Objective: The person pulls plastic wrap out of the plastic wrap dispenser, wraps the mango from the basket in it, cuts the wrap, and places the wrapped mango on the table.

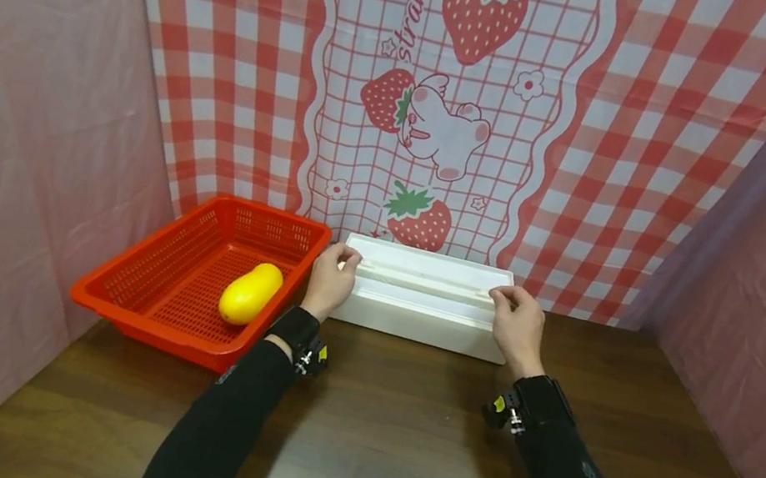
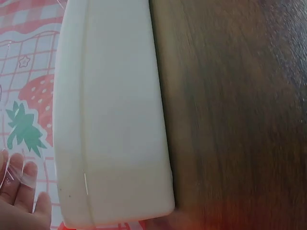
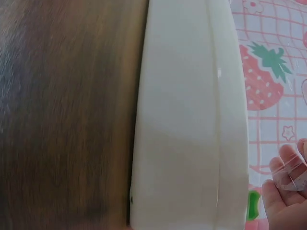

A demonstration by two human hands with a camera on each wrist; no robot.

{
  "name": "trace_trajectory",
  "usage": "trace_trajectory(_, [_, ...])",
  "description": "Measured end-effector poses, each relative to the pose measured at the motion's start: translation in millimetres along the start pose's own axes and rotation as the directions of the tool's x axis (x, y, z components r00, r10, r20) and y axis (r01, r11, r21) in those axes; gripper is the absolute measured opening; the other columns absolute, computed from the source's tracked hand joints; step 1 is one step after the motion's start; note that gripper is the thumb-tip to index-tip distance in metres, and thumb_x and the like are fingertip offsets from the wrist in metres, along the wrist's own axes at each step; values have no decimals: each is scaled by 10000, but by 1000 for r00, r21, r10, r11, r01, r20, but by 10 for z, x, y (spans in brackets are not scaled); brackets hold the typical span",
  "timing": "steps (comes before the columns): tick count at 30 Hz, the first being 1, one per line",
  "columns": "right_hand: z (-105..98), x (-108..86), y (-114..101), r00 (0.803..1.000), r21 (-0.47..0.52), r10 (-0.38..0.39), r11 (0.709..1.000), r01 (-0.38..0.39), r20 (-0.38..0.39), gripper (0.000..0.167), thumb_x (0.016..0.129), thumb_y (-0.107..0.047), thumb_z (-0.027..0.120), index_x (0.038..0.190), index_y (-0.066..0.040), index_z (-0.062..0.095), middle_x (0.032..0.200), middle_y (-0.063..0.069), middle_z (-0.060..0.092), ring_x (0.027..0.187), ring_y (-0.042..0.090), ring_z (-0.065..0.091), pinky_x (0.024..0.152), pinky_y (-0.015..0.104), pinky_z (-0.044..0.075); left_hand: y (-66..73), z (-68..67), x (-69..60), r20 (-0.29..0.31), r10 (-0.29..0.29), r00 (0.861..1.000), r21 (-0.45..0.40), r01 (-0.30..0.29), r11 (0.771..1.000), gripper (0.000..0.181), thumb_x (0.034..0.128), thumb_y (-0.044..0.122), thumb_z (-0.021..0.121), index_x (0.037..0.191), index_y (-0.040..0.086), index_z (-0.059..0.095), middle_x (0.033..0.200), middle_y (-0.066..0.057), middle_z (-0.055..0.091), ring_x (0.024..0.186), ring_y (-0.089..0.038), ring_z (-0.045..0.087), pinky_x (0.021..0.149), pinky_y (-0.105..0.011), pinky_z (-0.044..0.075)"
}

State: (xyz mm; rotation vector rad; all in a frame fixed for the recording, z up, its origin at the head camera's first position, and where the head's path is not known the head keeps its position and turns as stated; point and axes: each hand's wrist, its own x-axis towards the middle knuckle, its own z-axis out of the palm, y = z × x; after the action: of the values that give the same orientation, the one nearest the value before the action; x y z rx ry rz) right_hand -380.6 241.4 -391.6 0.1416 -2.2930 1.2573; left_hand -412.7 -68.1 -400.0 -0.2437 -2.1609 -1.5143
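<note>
A long white plastic wrap dispenser [image 1: 417, 325] lies on the table against the backdrop. My left hand [image 1: 333, 277] is at the dispenser's left end, its fingertips pinching an edge of clear plastic wrap [image 2: 28, 178]. At the right end, my right hand [image 1: 518, 327] pinches the wrap's other side; a shiny bit of film [image 3: 295, 177] shows over its fingers in the right wrist view. The film between the hands is hard to make out. Both wrist views show the dispenser's smooth front wall up close.
To the left stands a red plastic basket [image 1: 144, 324] holding a yellow oblong fruit or vegetable [image 1: 250, 294]. Behind the dispenser hangs a strawberry-print checked cloth [image 1: 449, 115]. Pink cloth walls [image 1: 21, 85] flank the wooden table [image 1: 387, 443]. A small green piece [image 3: 253, 205] peeks out beside the dispenser.
</note>
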Motion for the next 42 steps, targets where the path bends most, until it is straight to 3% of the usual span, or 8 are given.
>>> trace_trajectory(3, [-5, -23, -17, 1000, 25, 17, 1000, -17, -15, 269, 1047, -220, 585, 1129, 11, 695, 1070, 198, 668, 936, 278, 572, 785, 369, 418, 6, 7, -5, -17, 9, 1000, -35, -10, 999, 118, 1005, 72, 600, 1003, -12, 683, 1022, -179, 671, 1138, -345, 587, 1073, -474, 419])
trace_trajectory(11, [8, -60, -45, 997, 74, 37, 997, -32, -73, 250, 1040, -212, 599, 1100, 2, 713, 1058, 178, 677, 913, 204, 557, 759, 304, 409, 25, 12, -20, -51, 37, 998, -98, -42, 994, 110, 1004, 37, 599, 1004, -38, 679, 943, -173, 669, 919, -315, 620, 812, -384, 506])
trace_trajectory(22, [-32, -116, -88, 992, 56, -20, 998, 27, -121, 218, 1021, -197, 634, 1066, -7, 732, 1028, 151, 727, 828, 117, 554, 649, 230, 404, 47, 11, -72, -96, 75, 993, -119, -86, 989, 107, 997, 24, 606, 1019, -41, 688, 945, -183, 681, 919, -326, 634, 816, -385, 510])
trace_trajectory(35, [-64, -139, -113, 988, 56, -72, 995, 81, -140, 206, 1010, -181, 650, 1043, 0, 743, 1004, 146, 743, 814, 89, 569, 654, 205, 414, 68, -3, -131, -154, 92, 984, -163, -117, 980, 97, 981, 0, 620, 1000, -52, 699, 929, -194, 686, 883, -327, 643, 815, -347, 514])
trace_trajectory(42, [-101, -175, -135, 988, 64, -89, 993, 98, -125, 186, 1013, -149, 640, 1036, 8, 737, 996, 148, 738, 813, 48, 574, 669, 191, 417, 104, -25, -196, -157, 86, 984, -173, -113, 979, 97, 982, -1, 622, 1005, -57, 697, 933, -205, 685, 890, -338, 641, 824, -353, 504])
